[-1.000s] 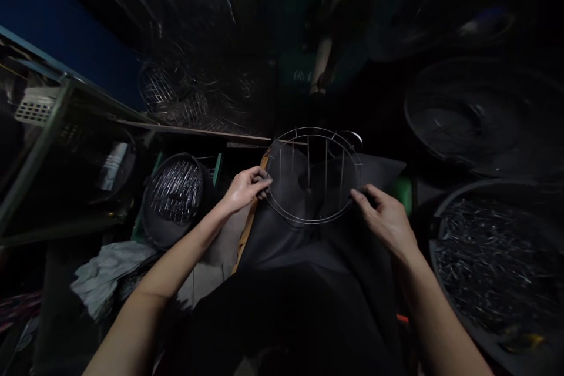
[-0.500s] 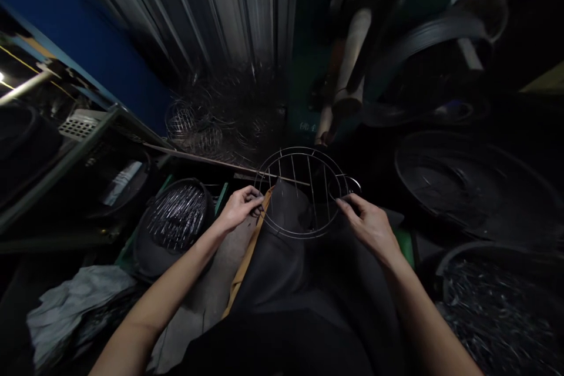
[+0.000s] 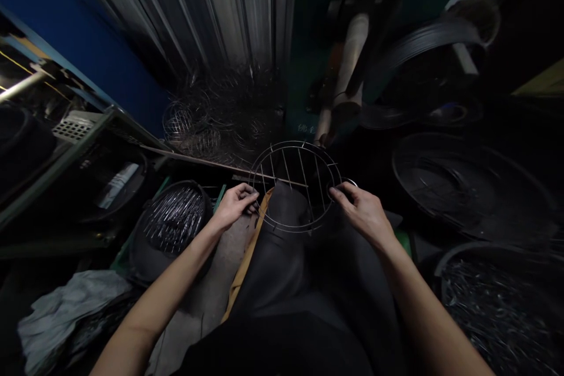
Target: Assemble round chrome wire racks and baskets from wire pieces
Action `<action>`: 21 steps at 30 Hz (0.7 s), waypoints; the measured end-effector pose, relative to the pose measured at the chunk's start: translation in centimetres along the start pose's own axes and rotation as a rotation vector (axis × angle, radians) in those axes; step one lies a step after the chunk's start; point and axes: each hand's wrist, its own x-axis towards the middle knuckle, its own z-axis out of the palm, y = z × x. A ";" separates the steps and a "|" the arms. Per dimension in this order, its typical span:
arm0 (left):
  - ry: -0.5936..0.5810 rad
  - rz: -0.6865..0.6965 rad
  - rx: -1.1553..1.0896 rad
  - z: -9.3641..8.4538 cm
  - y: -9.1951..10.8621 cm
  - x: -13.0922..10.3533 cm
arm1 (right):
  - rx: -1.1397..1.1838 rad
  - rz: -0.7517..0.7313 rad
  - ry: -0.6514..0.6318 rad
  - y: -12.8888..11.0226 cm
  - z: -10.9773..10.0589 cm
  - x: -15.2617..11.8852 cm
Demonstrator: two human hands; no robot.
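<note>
A round wire rack [image 3: 301, 171], made of two rings joined by several cross wires, is held up over my lap. My left hand [image 3: 238, 204] pinches its left rim between thumb and fingers. On the opposite side my right hand [image 3: 362, 209] is closed on the right rim, and a small wire loop [image 3: 349, 182] shows just beyond its fingers. What the curled fingers of the right hand hold besides the rim is hidden.
To my left sits a dark tub of short metal wires [image 3: 175, 218], with a crumpled grey cloth [image 3: 74, 311] nearer. A machine with a metal shaft [image 3: 352, 59] stands ahead. Tangled wire pieces [image 3: 211, 123] lie behind a ledge. At right are a wide basin [image 3: 476, 188] and a bin of metal bits [image 3: 497, 305].
The wire rack has turned a little between my hands, its cross wires now at a different slant. Rack and hands sit slightly further left in view.
</note>
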 end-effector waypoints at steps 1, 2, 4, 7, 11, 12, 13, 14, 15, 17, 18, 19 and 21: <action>0.001 0.000 -0.001 0.0 0.1 0.0 | 0.005 0.006 -0.005 0.0 -0.1 0.1; 0.002 0.001 -0.002 0.0 0.2 0.1 | 0.008 0.015 -0.014 0.0 -0.2 0.3; 0.002 0.004 -0.006 -0.1 0.4 0.2 | 0.012 0.042 -0.044 0.0 -0.4 0.6; 0.008 0.004 -0.007 -0.2 0.9 0.4 | 0.024 0.063 -0.085 -0.1 -0.7 1.3; 0.007 0.012 -0.016 -0.6 1.3 0.6 | 0.045 0.040 -0.071 -0.3 -0.8 2.0; 0.004 0.013 -0.017 -0.7 1.3 0.6 | 0.052 0.039 -0.064 -0.4 -0.8 2.2; 0.000 0.012 -0.017 -0.8 1.3 0.7 | 0.060 0.043 -0.060 -0.3 -0.8 2.3; -0.001 0.009 -0.016 -0.9 1.3 0.7 | 0.070 0.051 -0.060 -0.3 -0.7 2.5; -0.001 0.005 -0.016 -1.0 1.3 0.8 | 0.081 0.062 -0.065 -0.2 -0.6 2.6; 0.002 -0.001 -0.014 -1.1 1.3 0.8 | 0.108 0.074 -0.076 0.1 -0.5 2.9; 0.001 -0.003 -0.013 -1.1 1.4 0.8 | 0.127 0.070 -0.080 0.2 -0.4 3.1; -0.002 -0.003 -0.011 -1.2 1.5 0.9 | 0.149 0.058 -0.080 0.3 -0.4 3.2; -0.010 -0.005 -0.009 -1.3 1.8 1.0 | 0.193 0.025 -0.069 0.5 -0.3 3.6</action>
